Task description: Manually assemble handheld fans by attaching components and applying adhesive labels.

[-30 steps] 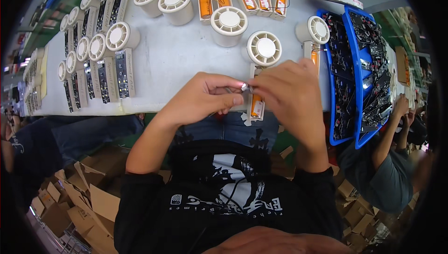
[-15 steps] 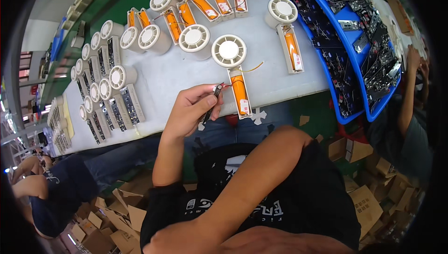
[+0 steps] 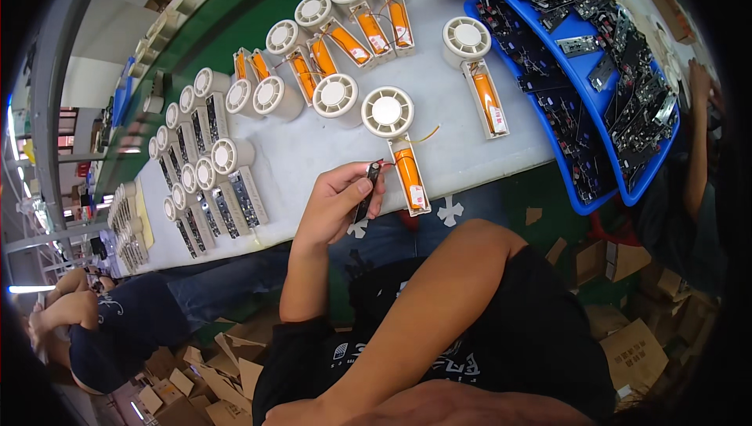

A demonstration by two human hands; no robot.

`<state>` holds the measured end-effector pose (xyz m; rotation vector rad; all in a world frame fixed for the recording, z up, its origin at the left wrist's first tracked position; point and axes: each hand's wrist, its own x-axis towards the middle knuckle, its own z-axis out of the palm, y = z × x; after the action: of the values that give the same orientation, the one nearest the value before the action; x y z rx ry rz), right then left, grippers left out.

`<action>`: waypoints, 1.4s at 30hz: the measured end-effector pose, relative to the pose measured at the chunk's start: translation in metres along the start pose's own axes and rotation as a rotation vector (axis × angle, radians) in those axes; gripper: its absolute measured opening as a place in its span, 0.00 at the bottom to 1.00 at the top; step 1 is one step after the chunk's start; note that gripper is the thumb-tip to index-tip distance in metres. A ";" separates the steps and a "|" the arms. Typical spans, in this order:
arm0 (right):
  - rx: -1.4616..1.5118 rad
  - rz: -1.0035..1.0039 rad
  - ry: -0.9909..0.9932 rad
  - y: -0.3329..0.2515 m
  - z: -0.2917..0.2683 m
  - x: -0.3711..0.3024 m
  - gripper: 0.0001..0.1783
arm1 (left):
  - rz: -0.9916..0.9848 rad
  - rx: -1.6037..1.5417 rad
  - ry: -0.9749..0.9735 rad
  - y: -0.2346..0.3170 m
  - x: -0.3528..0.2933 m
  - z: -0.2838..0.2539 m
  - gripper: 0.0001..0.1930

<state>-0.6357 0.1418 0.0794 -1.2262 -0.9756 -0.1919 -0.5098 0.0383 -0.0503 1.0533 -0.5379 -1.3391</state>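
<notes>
My left hand (image 3: pixel 337 205) pinches a narrow black circuit board (image 3: pixel 367 191) between thumb and fingers, just off the table's front edge. Short wires run from it to the white handheld fan (image 3: pixel 389 112) beside it. That fan lies with its round grille up and its handle toward me, an orange battery (image 3: pixel 407 177) showing in the opened handle. A loose yellowish wire sticks out to the right of its neck. My right arm is bent across my body. Only the back of my right hand (image 3: pixel 301 413) shows at the lower edge, its fingers hidden.
More fans with orange batteries (image 3: pixel 345 44) stand at the back, another (image 3: pixel 484 97) to the right. Fans with boards fitted (image 3: pixel 235 191) fill the left. Blue trays (image 3: pixel 583 89) hold many boards. Co-workers sit at both sides; cardboard boxes (image 3: pixel 634 355) lie on the floor.
The whole view has shifted, so table and fans appear lower and mostly further right. My left hand keeps its pinch on the circuit board; my right hand has sunk further toward the lower edge.
</notes>
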 end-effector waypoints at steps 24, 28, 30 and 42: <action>-0.964 -0.279 0.612 -0.058 -0.160 -0.092 0.10 | 0.064 0.151 0.036 -0.004 -0.007 0.003 0.17; -1.341 0.256 1.141 -0.067 -0.199 -0.173 0.15 | 0.044 0.167 0.038 -0.005 0.000 0.006 0.20; -1.301 0.437 1.252 -0.060 -0.200 -0.188 0.16 | 0.037 0.173 0.042 -0.003 0.001 0.007 0.21; -0.768 0.306 1.086 -0.028 -0.216 -0.197 0.09 | 0.118 0.008 0.076 0.000 0.001 0.012 0.17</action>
<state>-0.6577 -0.1245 -0.0427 -1.6256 0.2839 -0.9331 -0.5198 0.0336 -0.0452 1.0591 -0.5405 -1.1897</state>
